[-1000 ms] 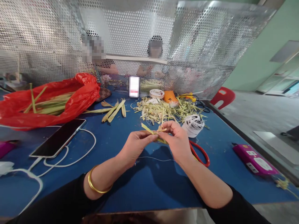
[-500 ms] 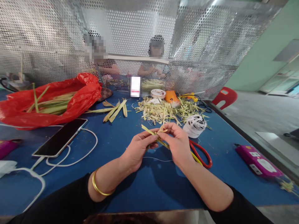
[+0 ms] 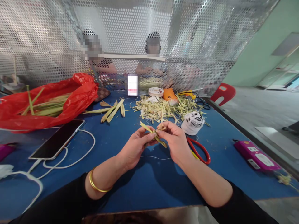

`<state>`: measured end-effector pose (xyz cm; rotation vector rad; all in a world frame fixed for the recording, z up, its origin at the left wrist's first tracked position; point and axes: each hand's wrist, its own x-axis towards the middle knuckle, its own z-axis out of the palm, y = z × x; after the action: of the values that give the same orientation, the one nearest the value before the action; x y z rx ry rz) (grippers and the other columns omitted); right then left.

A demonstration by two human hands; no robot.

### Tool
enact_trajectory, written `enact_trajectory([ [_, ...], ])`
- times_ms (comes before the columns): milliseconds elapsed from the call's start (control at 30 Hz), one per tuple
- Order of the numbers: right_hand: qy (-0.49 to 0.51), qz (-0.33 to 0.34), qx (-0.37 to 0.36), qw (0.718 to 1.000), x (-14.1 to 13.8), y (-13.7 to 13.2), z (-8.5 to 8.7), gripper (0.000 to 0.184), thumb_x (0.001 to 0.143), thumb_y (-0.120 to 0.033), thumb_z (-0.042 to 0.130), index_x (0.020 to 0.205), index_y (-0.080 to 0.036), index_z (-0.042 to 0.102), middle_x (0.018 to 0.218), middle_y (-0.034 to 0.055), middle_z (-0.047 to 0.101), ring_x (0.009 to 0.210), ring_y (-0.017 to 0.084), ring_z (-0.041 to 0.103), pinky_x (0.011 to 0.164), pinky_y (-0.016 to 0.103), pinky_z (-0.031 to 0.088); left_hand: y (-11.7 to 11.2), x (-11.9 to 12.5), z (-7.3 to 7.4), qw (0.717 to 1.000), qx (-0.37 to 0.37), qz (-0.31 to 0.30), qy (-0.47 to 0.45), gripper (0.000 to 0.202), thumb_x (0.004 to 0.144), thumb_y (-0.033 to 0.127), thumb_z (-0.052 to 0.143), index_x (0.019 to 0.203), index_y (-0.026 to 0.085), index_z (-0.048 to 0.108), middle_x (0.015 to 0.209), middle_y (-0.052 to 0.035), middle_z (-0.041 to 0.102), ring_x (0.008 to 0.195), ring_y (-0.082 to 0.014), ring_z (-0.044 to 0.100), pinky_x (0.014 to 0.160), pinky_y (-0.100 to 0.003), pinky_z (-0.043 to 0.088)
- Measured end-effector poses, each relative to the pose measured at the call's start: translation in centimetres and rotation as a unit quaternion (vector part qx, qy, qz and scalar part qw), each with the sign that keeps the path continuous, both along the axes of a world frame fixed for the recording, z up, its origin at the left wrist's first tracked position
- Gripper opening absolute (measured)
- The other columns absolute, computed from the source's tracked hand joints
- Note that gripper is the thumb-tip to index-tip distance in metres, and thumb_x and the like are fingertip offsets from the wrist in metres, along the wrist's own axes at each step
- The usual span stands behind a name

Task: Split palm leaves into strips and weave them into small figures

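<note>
Left hand [image 3: 135, 146] and right hand [image 3: 174, 140] both pinching yellow-green leaf strip [image 3: 151, 132] above blue table [image 3: 140, 183].

Leaf-craft workshop: mesh-screened [image 3: 198, 37] shared workbench [image 3: 144, 183]

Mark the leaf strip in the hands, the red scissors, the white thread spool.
leaf strip [image 3: 146, 127]: head view, free upper end
red scissors [image 3: 202, 148]: head view, handle loop
white thread spool [image 3: 192, 122]: head view, wound thread
</note>
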<state>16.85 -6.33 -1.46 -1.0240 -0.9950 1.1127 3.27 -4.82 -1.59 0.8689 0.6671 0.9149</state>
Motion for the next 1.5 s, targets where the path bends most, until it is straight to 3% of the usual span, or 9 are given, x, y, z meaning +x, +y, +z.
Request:
enact_trajectory([
  [200,0.032,0.010,-0.008,0.999,-0.4,-0.1,-0.2,0.011,0.066,-0.021,0.068,0.069,-0.020,0.058,0.064,-0.0032,0.055,0.058,0.011,0.051,0.056,0.025,0.047,0.3,-0.1,-0.1,0.999,0.032,0.007,0.042,0.014,0.071,0.019,0.071,0.081,0.018,0.060,0.080,0.0022,0.063,0.077,-0.0110,0.059,0.079,-0.025,0.046],
  [300,0.037,0.018,0.008,0.999,-0.5,-0.1,-0.3,0.011,0.068,-0.022,0.067,0.068,-0.020,0.056,0.063,-0.0035,0.054,0.057,0.012,0.052,0.056,0.027,0.048,0.3,-0.1,-0.1,0.994,0.071,0.032,0.078,0.015,0.072,0.020,0.071,0.081,0.018,0.058,0.075,0.0025,0.062,0.069,-0.0099,0.058,0.073,-0.023,0.045],
  [467,-0.048,0.028,0.016,0.998,0.2,0.1,-0.3,0.009,0.070,-0.022,0.065,0.075,-0.019,0.059,0.065,-0.0027,0.056,0.060,0.013,0.054,0.060,0.027,0.048,0.1,0.0,-0.1,0.984,0.115,0.056,0.120,0.014,0.075,0.020,0.066,0.081,0.018,0.054,0.068,0.0022,0.063,0.063,-0.0093,0.054,0.064,-0.021,0.043],
  [633,-0.138,0.017,0.031,0.990,0.7,0.2,-0.1,0.006,0.071,-0.020,0.063,0.071,-0.018,0.058,0.063,-0.0032,0.056,0.058,0.012,0.054,0.058,0.026,0.046,0.2,-0.2,-0.3,0.988,0.099,0.040,0.113,0.017,0.074,0.023,0.067,0.087,0.017,0.057,0.074,-0.0010,0.066,0.066,-0.0111,0.057,0.067,-0.024,0.046],
  [767,-0.078,0.023,0.014,0.997,0.5,0.1,-0.1,0.007,0.071,-0.021,0.063,0.072,-0.019,0.056,0.060,-0.0042,0.054,0.056,0.012,0.053,0.057,0.026,0.046,0.4,-0.4,-0.1,0.992,0.072,0.013,0.106,0.017,0.074,0.025,0.068,0.085,0.013,0.065,0.080,-0.0056,0.068,0.073,-0.0145,0.060,0.076,-0.028,0.047],
  [933,-0.079,0.015,0.017,0.997,0.4,0.2,-0.1,0.008,0.070,-0.019,0.064,0.071,-0.019,0.056,0.062,-0.0042,0.054,0.057,0.011,0.053,0.057,0.025,0.044,0.5,-0.7,0.5,0.985,0.060,0.006,0.165,0.019,0.072,0.028,0.069,0.080,0.012,0.070,0.081,-0.0074,0.070,0.077,-0.0168,0.061,0.080,-0.029,0.045],
  [1133,-0.120,-0.003,0.014,0.993,0.3,0.0,-0.2,0.006,0.070,-0.020,0.064,0.071,-0.018,0.058,0.065,-0.0029,0.055,0.059,0.011,0.050,0.057,0.024,0.043,0.7,-0.9,0.9,0.964,0.090,-0.004,0.251,0.018,0.071,0.032,0.068,0.072,0.015,0.071,0.072,-0.0038,0.069,0.071,-0.0152,0.058,0.076,-0.027,0.042],
  [1367,-0.117,0.034,0.009,0.993,0.8,0.1,0.1,0.010,0.072,-0.025,0.064,0.080,-0.018,0.062,0.073,-0.0008,0.061,0.066,0.013,0.055,0.064,0.026,0.046,0.7,-0.7,0.5,0.973,0.070,0.037,0.215,0.015,0.068,0.029,0.068,0.072,0.016,0.072,0.074,-0.0034,0.070,0.072,-0.0147,0.060,0.077,-0.026,0.043],
  [1500,-0.220,0.051,0.022,0.974,1.3,0.3,0.2,0.007,0.075,-0.025,0.063,0.078,-0.019,0.063,0.073,0.0005,0.064,0.066,0.015,0.057,0.063,0.027,0.047,0.6,-0.7,0.2,0.971,0.071,0.065,0.218,0.015,0.066,0.028,0.070,0.073,0.015,0.072,0.073,-0.0028,0.071,0.070,-0.0142,0.061,0.074,-0.025,0.044],
])
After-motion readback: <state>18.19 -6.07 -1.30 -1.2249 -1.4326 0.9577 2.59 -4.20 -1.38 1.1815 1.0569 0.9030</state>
